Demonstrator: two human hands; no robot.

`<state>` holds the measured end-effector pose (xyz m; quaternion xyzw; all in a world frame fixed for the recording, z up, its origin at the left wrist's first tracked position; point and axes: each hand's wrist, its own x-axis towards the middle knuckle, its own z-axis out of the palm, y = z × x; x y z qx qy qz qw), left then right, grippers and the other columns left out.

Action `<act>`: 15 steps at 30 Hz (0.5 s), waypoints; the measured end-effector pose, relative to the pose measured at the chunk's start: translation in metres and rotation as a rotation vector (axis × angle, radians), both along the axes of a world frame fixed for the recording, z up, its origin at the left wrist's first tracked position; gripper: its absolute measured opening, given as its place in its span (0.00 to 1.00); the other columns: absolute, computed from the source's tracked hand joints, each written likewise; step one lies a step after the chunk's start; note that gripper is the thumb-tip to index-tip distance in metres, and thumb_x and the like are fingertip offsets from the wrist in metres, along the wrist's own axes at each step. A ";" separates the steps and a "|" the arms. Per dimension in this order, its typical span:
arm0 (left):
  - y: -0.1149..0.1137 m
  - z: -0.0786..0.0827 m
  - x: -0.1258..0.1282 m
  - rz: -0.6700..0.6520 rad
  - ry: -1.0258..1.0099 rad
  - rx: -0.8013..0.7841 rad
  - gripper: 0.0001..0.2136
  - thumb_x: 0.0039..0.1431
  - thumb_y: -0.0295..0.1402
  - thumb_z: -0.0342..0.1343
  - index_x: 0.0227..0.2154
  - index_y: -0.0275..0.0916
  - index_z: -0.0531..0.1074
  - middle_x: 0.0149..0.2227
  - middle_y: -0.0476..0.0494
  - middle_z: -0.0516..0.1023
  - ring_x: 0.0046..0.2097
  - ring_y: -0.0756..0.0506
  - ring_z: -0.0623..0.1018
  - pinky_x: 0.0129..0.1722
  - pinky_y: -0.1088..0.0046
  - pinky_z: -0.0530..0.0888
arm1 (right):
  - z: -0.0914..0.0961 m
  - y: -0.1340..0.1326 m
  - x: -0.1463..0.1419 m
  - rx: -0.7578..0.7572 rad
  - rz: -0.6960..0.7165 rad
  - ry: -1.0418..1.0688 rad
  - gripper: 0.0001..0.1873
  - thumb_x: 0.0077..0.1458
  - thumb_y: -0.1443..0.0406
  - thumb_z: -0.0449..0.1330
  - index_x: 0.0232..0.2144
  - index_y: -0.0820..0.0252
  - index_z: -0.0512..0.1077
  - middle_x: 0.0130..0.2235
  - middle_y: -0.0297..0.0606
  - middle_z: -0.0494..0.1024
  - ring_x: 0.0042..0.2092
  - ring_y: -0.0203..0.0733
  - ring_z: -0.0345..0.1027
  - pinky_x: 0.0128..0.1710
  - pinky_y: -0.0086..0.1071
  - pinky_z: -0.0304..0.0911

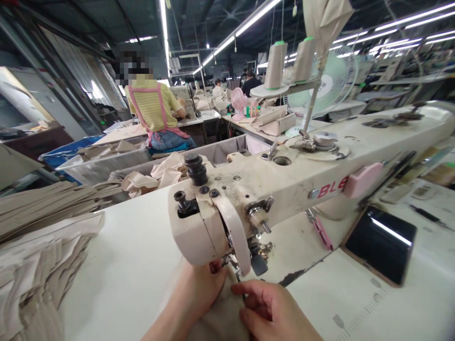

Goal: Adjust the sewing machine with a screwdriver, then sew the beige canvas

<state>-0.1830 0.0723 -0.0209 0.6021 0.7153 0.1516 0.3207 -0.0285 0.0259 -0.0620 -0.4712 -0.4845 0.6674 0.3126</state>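
Observation:
A white sewing machine [231, 189] stretches from the middle to the right, its head over the white table. Below the head lies a piece of beige fabric [225, 315], its far end running under the presser foot area. My left hand [202, 289] is on the fabric's left side, close to the needle, with curled fingers gripping it; the machine head partly hides them. At the fabric's right edge, my right hand [266, 308] pinches the cloth between thumb and fingers. The needle itself is hard to make out.
Stacked beige cloth pieces [42, 265] lie at left. Behind the machine is a grey bin [227, 147] with cloth. Right of the machine lie a dark-screened tablet [382, 244] and a pink-handled tool [322, 232]. Thread cones [276, 66] stand above. A co-worker [154, 104] sits ahead.

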 end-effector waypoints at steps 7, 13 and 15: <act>0.004 0.000 -0.002 0.061 0.013 0.081 0.14 0.58 0.32 0.51 0.18 0.39 0.72 0.11 0.52 0.67 0.16 0.50 0.70 0.16 0.79 0.65 | 0.009 0.013 0.003 0.054 -0.017 -0.021 0.12 0.46 0.65 0.58 0.35 0.64 0.75 0.25 0.35 0.76 0.27 0.41 0.72 0.25 0.28 0.64; 0.009 0.013 -0.011 0.135 0.061 0.316 0.12 0.61 0.41 0.55 0.36 0.37 0.74 0.33 0.47 0.78 0.33 0.49 0.78 0.33 0.71 0.75 | 0.004 -0.005 0.012 -0.010 0.023 -0.026 0.22 0.42 0.67 0.61 0.43 0.64 0.72 0.25 0.30 0.72 0.23 0.31 0.64 0.23 0.22 0.56; -0.004 0.016 -0.015 0.149 0.074 0.365 0.14 0.60 0.44 0.55 0.37 0.37 0.73 0.33 0.47 0.77 0.34 0.47 0.78 0.33 0.71 0.75 | 0.002 -0.017 0.017 -0.021 0.054 -0.033 0.20 0.43 0.65 0.63 0.42 0.62 0.73 0.23 0.28 0.71 0.23 0.31 0.63 0.24 0.22 0.55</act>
